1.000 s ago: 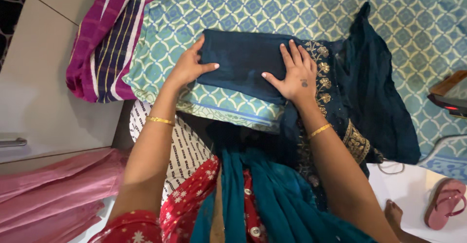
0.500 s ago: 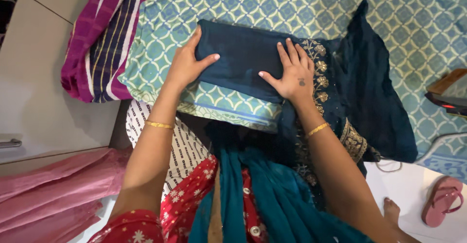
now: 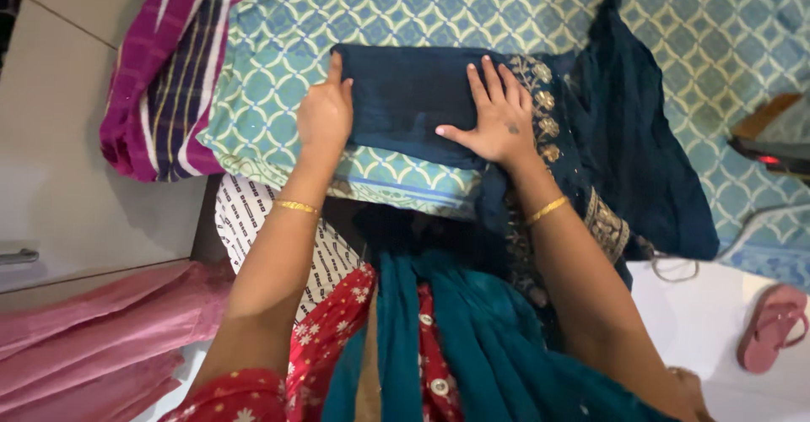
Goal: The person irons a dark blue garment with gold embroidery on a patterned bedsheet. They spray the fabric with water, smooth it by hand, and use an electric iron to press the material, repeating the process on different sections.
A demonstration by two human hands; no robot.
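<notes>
I see both hands on a dark teal folded garment (image 3: 405,101) lying on the bed (image 3: 717,42), near its front edge, on the green-and-blue patterned sheet (image 3: 261,110). Left hand (image 3: 325,116) sits at the garment's left edge, fingers curled around that edge, thumb pointing far, so it is grasping the fold to keep the layers lined up. Right hand (image 3: 498,122) lies flat on top at the right side, fingers spread and released, palm pressing down, which pins the cloth so it stays flat. Gold embroidered border (image 3: 540,110) of the same garment runs just right of that hand and trails down over the bed edge toward me; the loose unfolded part (image 3: 641,135) spreads right. Gold bangles on both wrists. A magenta striped cloth (image 3: 169,67) hangs over the bed's left edge, well apart from the hands. Pink fabric (image 3: 93,329) is piled near left on the floor, a pink sandal (image 3: 772,325) near right. A dark object with a red light (image 3: 772,152) sits at the far right, partly cut off, can't tell what it is
</notes>
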